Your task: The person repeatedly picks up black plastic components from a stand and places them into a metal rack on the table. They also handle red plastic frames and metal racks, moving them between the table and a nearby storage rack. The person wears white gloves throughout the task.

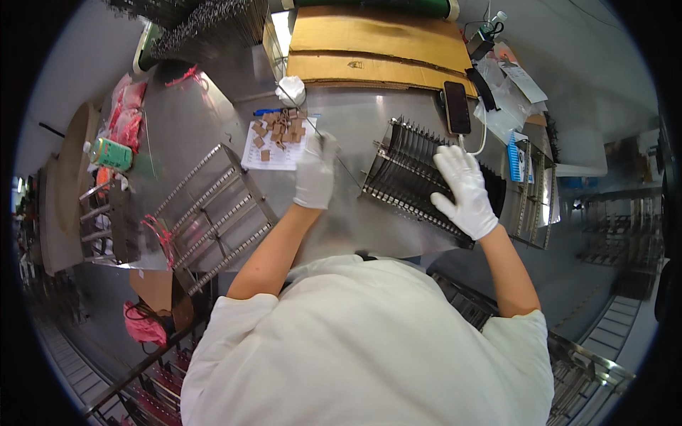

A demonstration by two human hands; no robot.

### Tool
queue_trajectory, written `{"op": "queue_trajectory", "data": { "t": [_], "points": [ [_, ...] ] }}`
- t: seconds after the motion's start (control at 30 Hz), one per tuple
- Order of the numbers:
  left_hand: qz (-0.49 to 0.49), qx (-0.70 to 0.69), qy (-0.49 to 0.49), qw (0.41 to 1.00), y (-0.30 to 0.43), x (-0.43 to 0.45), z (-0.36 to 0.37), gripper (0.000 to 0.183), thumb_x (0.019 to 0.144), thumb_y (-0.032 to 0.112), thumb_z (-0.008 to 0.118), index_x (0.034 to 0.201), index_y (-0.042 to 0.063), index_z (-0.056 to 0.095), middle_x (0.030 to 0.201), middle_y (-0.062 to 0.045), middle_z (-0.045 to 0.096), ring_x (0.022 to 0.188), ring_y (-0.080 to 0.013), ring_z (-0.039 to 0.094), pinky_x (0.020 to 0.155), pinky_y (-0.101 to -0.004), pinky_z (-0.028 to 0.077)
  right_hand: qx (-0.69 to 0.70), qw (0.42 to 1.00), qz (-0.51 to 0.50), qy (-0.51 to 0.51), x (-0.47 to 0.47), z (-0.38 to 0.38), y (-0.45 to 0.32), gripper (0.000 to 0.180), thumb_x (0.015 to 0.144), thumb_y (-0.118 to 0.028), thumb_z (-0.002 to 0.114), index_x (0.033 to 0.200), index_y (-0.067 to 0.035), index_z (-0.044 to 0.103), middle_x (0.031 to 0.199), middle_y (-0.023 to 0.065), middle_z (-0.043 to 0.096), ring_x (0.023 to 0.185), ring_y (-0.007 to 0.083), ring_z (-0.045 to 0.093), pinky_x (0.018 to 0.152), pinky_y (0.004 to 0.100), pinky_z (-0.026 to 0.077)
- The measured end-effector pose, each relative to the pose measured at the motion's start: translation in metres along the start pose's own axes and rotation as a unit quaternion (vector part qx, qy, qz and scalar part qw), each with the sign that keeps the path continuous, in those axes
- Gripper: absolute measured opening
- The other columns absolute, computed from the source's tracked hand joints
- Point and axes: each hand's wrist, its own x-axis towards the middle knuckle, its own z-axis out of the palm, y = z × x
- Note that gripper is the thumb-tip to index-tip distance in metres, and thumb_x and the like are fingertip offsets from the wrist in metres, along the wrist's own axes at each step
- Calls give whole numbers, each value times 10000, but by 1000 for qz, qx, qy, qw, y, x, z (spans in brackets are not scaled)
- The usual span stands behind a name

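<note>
My left hand (315,173), in a white glove and slightly blurred, is closed around a thin dark rod (349,171). The rod slants from beside a white roll (291,91) down towards a metal rack. Thin, dark curved plates (410,175) stand in a row in that rack (394,201). Over the right part of the row lies my right hand (464,191), also gloved, with its thumb spread and nothing visible in its grasp. Whether its palm touches the plates is hidden. Beside my left hand, small brown pieces (285,128) lie on a printed paper sheet (272,160).
An unfilled slotted metal rack (216,213) leans over the metal table's (181,122) front left edge. A phone (456,108) with a white cable lies beyond the filled rack. Cardboard (373,37) covers the back. A green-labelled bottle (111,153) is at left; another rack (533,202) stands right.
</note>
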Motion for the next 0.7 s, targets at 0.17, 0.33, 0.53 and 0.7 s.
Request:
{"op": "queue_trajectory", "data": {
  "t": [0.17, 0.33, 0.53, 0.7],
  "points": [
    [-208, -190, 59, 958, -38, -21, -10, 201, 1096, 274, 523, 1074, 74, 532, 846, -40, 645, 625, -88, 603, 561, -254, 540, -125, 991, 53, 15, -81, -18, 34, 684, 940, -333, 646, 1526, -38, 455, 1609, 174, 412, 1518, 394, 311, 1250, 524, 168],
    [-277, -240, 88, 926, -43, -20, -12, 167, 1109, 219, 479, 1062, 59, 465, 814, -82, 625, 577, -109, 585, 473, -235, 461, -131, 984, 60, -101, -92, -7, 42, 686, 1028, -481, 486, 1592, -108, 373, 1657, 150, 331, 1547, 364, 254, 1254, 536, 128],
    [-305, -193, 88, 928, -47, -20, -18, 184, 1100, 256, 493, 1100, 73, 516, 872, -84, 675, 624, -125, 653, 484, -299, 554, -83, 993, -61, -56, -1, -5, -9, 698, 891, -360, 692, 1496, -72, 496, 1574, 196, 442, 1467, 426, 369, 1207, 576, 230],
    [-322, -194, 52, 925, -52, -17, -12, 156, 1097, 230, 492, 1107, 75, 514, 859, -80, 674, 623, -129, 658, 484, -303, 556, -71, 983, -141, -94, 41, 36, -27, 694, 929, -436, 665, 1521, -129, 473, 1600, 128, 426, 1468, 373, 390, 1214, 536, 264]
  ]
}}
